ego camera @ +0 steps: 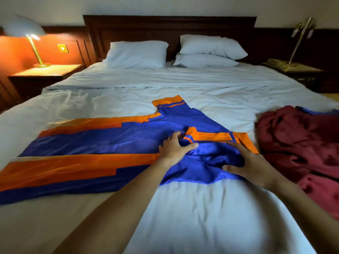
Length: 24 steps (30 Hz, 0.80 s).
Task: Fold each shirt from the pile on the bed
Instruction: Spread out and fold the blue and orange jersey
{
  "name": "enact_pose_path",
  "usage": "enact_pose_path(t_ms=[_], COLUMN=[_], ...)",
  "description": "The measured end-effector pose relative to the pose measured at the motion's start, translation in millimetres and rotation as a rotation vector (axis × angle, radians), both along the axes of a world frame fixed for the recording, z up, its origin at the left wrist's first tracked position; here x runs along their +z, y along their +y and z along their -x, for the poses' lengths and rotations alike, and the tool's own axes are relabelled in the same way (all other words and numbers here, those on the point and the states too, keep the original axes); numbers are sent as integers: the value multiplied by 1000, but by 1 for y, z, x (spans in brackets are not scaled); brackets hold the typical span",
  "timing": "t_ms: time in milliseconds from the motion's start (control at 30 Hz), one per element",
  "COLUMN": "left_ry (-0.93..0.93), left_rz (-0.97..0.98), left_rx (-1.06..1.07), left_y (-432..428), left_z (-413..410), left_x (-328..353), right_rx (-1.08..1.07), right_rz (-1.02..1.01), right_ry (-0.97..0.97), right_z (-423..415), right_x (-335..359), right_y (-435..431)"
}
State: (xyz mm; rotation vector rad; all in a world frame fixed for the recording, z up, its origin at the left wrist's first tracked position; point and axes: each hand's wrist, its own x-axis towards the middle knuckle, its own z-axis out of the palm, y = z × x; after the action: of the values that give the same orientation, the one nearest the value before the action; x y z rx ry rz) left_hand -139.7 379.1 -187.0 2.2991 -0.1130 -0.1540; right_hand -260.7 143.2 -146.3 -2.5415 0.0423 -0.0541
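hands: we press left hand (176, 148) and right hand (252, 166) on the blue-orange shirt (110, 142), fingers spread, gripping nothing | risk: cloth bunched right of centre may give a crooked fold

A hotel-like bedroom: wide white bed (183, 85), dark headboard (168, 28), twin brass bedside lamps (34, 50).
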Motion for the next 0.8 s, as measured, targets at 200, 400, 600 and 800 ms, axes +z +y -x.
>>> enact_pose_path(t_ms=[200, 400, 600, 800], left_ry=[257, 85, 97, 206], left_rz=[55, 666, 531, 357], left_rx=[-49, 21, 174, 87], left_y=[-40, -41, -5, 19], left_z=[-52, -75, -81, -67], left_x=[18, 12, -11, 7], right_rx=[-59, -188, -262, -238], right_rz=[-40, -136, -64, -206], right_ry=[-82, -221, -140, -75], right_z=[-12, -20, -19, -33], right_x=[-21, -31, -31, -26], right_y=[-15, -18, -19, -19])
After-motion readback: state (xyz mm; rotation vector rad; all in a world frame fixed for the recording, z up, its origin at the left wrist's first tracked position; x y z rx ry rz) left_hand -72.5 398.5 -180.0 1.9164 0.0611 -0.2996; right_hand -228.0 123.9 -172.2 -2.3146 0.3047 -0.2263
